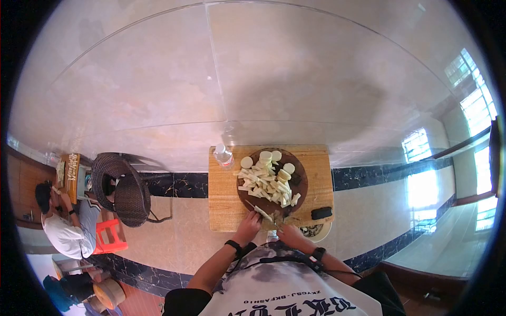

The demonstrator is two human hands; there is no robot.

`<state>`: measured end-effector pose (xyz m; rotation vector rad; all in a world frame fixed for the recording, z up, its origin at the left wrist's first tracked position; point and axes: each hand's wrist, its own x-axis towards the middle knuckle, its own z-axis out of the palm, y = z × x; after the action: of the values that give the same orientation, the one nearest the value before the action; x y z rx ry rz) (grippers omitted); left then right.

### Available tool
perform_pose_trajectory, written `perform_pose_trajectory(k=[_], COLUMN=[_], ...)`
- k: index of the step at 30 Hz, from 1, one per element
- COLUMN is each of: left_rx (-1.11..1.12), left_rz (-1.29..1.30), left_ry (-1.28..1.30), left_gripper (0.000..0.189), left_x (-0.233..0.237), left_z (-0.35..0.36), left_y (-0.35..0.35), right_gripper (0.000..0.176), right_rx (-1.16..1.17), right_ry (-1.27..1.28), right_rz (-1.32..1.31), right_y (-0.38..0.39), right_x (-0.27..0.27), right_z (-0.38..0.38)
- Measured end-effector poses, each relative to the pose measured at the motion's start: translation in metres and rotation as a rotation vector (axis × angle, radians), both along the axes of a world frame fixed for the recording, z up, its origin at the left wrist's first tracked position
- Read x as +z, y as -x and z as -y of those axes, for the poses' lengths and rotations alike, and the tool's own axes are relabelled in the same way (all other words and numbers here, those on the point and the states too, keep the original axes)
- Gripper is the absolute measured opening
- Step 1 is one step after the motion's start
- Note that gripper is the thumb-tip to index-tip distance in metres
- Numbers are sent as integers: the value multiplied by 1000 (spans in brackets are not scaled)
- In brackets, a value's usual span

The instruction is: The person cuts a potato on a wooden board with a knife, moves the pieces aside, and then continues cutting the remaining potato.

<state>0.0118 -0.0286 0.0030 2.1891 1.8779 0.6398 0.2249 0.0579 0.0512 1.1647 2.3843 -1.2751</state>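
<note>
1. L hand point(249, 226) at long whitish strip point(263, 213), near edge of round dark-brown board point(302, 183); R hand point(290, 235) nearby, apart, grip unclear.
2. Best: L fingertips tucked, strip steady, pale cut sticks point(266, 185) kept back.
3. Round white tub point(328, 233): dark/pale bits. Clear plastic btl, red label point(224, 157): contents unclear.

- A tiled room that looks like part of a home, with kitchen work laid out in it
- A wooden bench point(320, 184) by the wall point(295, 73), bearing a round chopping board point(301, 188) and pale cut food point(265, 182)
- Glossy wall tiles, a beige floor point(176, 221) and dark marbled bands point(190, 185)
- Household seating: a woven chair point(132, 199) and a red plastic stool point(112, 237)
- Daylight through gridded windows point(477, 117)
</note>
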Motion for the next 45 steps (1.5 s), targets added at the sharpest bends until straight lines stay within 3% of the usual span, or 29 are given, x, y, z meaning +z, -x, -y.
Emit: perform_pose_trajectory(k=[6, 15, 24, 30, 36, 42, 45], left_rx=[-21, -102, -133, -209, -184, -128, -119], left_rz=[20, 7, 156, 89, 126, 57, 85], left_ry=[-20, -62, -196, -94, 26, 116, 253], left_gripper=[34, 42, 26, 32, 25, 23, 24], left_x=[-2, -3, 72, 96, 107, 99, 72], left_z=[-1, -16, -25, -48, -64, -78, -91], left_y=[1, 0, 3, 3, 3, 1, 3], right_gripper=[31, 29, 29, 27, 17, 15, 17], right_rx=[55, -65, -37, -20, 18, 119, 96], right_ry=[-174, -248, -302, -394, -503, -544, -520], right_rz=[-118, -131, -22, 39, 43, -23, -23], right_y=[17, 3, 4, 16, 18, 15, 13], right_x=[16, 15, 30, 35, 27, 31, 32], right_z=[-4, -11, -18, -24, -28, -25, -25])
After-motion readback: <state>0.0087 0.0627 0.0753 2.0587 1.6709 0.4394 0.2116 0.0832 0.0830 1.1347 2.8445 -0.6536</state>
